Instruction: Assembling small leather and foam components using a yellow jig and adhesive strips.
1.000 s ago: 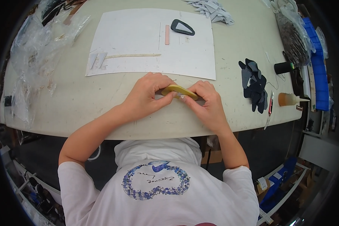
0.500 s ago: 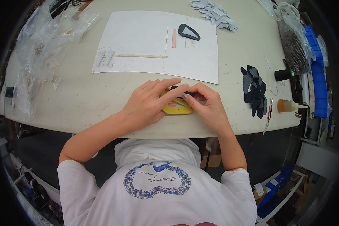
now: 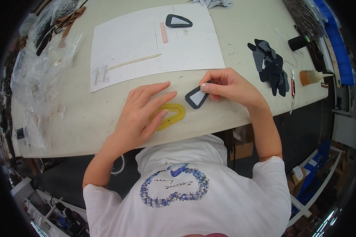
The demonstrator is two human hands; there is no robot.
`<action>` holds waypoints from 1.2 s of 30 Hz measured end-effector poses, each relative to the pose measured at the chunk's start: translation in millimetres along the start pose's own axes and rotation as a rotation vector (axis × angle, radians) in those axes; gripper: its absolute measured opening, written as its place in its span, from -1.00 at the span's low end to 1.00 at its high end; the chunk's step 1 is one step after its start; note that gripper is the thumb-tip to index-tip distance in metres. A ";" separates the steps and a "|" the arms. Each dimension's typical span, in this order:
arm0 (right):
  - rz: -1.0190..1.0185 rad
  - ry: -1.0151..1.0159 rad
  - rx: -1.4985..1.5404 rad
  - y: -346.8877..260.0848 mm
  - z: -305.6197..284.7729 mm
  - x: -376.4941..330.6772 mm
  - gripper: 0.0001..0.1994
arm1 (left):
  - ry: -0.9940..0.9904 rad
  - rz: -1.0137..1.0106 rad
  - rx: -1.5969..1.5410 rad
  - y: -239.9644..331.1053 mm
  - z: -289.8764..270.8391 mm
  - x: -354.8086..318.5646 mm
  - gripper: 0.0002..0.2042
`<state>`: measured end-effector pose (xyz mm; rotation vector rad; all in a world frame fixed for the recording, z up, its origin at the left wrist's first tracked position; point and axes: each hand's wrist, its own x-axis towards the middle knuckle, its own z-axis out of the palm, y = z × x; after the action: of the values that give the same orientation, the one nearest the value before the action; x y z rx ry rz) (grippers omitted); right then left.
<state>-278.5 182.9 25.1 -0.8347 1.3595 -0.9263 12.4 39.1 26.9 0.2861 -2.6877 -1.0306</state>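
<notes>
- Looking down on my feed, clock centred in the head view, I get the wearer's white shirt (image 3: 221,205) at six, below the near edge of the pale table (image 3: 231,118).
- Close to the clock's centre, toward nine, a yellow ring-shaped form (image 3: 180,113) lies on the table, partly hidden from me by fingers.
- At nine I have the left hand (image 3: 140,110), fingers and thumb spread apart; the thumb reaches over the yellow form, and I cannot tell whether it touches.
- Near the centre, toward one, I see the dark-edged piece (image 3: 196,98) with its pale panel, tilted, beside the yellow form and apart from it.
- At two, my view shows the right hand (image 3: 227,87) clamped on that piece's upper end between thumb and fingers.
- Further out past nine lies crumpled clear plastic (image 3: 39,94).
- Around half past two I find a slim red-and-silver tool (image 3: 292,89) and a bottle of amber liquid (image 3: 309,77), nozzle pointing outward.
- At two sits a heap of dark patches (image 3: 271,69); beyond it, a spool of black thread (image 3: 298,42).
- From ten to one spreads a white board (image 3: 194,51), bearing two pale wedges (image 3: 102,73), a cream strip (image 3: 134,61), a pink strip (image 3: 163,32) and, at twelve, a second dark-rimmed piece (image 3: 179,21).
- Farthest, past twelve, pale grey scraps (image 3: 215,3) meet my frame's top.
</notes>
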 end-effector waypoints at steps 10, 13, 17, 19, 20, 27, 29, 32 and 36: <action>-0.199 0.150 -0.570 -0.9 1.3 1.2 -0.79 | -0.043 0.132 0.195 6.7 31.9 19.0 -0.61; -0.259 0.277 -0.451 15.7 -2.8 -0.3 -0.78 | -0.032 0.144 0.220 3.4 35.4 18.0 -0.62; -0.330 0.424 -0.450 28.1 3.8 -17.7 -0.82 | -0.044 0.106 0.211 2.8 33.9 20.0 -0.62; -0.375 0.480 -0.489 35.4 7.5 -25.7 -0.84 | -0.004 0.098 0.209 0.3 33.1 22.5 -0.61; -0.424 0.507 -0.547 39.2 9.1 -28.8 -0.86 | -0.010 0.090 0.208 -1.1 32.9 23.1 -0.61; -0.533 0.533 -0.677 46.6 22.5 -40.7 -0.89 | 0.011 0.147 0.236 -3.2 37.4 24.1 -0.58; -0.562 0.519 -0.690 49.7 25.9 -41.4 -0.87 | 0.010 0.162 0.244 -0.5 40.3 24.8 -0.56; -0.606 0.494 -0.721 54.7 30.7 -42.6 -0.84 | -0.016 0.190 0.225 4.2 44.5 26.1 -0.50; -0.636 0.466 -0.782 52.2 33.0 -41.5 -0.77 | -0.023 0.224 0.244 3.4 44.7 25.2 -0.44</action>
<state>-242.0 241.3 -3.1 -1.8010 1.9550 -1.1168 -25.2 62.9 1.0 0.0142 -2.7874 -0.6476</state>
